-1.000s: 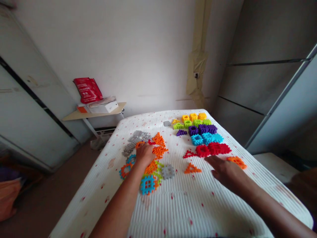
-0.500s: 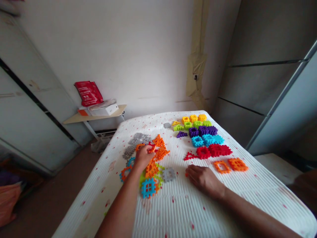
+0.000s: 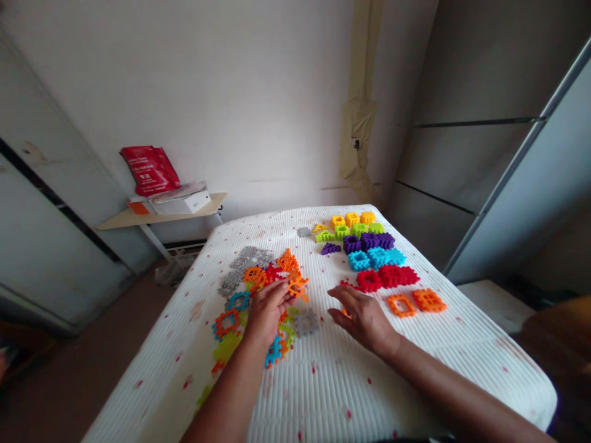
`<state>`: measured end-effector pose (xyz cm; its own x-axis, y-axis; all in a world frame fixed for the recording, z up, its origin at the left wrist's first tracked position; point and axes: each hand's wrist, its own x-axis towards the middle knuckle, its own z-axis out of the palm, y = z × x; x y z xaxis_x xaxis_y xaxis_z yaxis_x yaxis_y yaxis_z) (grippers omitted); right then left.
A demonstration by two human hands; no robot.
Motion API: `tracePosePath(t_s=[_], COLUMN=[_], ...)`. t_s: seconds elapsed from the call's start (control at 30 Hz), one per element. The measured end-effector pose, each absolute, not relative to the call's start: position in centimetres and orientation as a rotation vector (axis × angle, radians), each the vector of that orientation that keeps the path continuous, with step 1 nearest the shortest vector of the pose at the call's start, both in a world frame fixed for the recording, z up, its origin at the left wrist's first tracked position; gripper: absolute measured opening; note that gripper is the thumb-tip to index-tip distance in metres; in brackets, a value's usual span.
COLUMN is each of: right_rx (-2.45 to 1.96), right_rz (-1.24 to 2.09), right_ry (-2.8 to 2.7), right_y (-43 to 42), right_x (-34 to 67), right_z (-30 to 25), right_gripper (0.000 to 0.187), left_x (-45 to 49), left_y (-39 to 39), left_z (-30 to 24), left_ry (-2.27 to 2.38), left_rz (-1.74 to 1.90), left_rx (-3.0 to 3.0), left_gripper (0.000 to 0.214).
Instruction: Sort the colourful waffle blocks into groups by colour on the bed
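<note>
My left hand (image 3: 271, 307) pinches an orange toothed building piece (image 3: 298, 287) at the right side of a mixed heap. Around that hand lie grey pieces (image 3: 252, 258), an orange square frame (image 3: 226, 322), a blue frame (image 3: 239, 301) and lime green pieces (image 3: 226, 347). To the right, my right hand (image 3: 364, 317) hovers low with thumb and fingers apart. A bit of an orange piece (image 3: 345, 312) shows between its thumb and fingers, mostly hidden and seemingly on the cloth. Just beyond its fingertips is a partly covered red triangle (image 3: 349, 284).
Colour-sorted rows run along the right: yellow (image 3: 352, 219), lime green (image 3: 359, 229), purple (image 3: 369, 240), blue (image 3: 377, 256), red (image 3: 392, 276) and orange (image 3: 429, 300). A white ribbed cloth (image 3: 323, 381) covers the table. A side shelf (image 3: 115, 219) holds a red bag (image 3: 148, 170) and a white box (image 3: 187, 201).
My left hand has drawn back toward me, bringing an orange piece out of the heap. My right hand has lifted slightly and spread its fingers. The whole view has shifted a little.
</note>
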<state>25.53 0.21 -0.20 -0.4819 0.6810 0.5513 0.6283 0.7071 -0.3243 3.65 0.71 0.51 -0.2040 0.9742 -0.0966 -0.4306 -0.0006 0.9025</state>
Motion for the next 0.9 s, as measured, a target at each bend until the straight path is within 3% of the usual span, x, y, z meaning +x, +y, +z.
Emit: tracePosePath(t_s=[0.17, 0.47, 0.73, 0.9], right_rx=[-0.99, -1.098, -1.407, -1.398], right_rz=[-0.003, -0.148, 0.024, 0.162], right_ry=[-2.229, -2.36, -2.446, -2.601], right_y=[-0.2, 0.1, 1.0, 0.5], right_x=[23.4, 23.3, 31.2, 31.1], right_z=[1.4, 1.6, 3.5, 2.4], right_gripper=[0.04, 0.035, 0.039, 0.035], left_x=[6.5, 7.9, 6.1, 5.9], left_y=[-0.9, -1.9, -0.9, -1.0], left_z=[0.0, -1.0, -1.3, -1.1], left_ry=[0.983, 0.956, 1.172, 1.306], left_rz=[1.484, 1.333, 1.533, 1.567], left_rx=[0.713, 0.817, 1.026, 1.142], left_gripper=[0.031, 0.037, 0.037, 0.034])
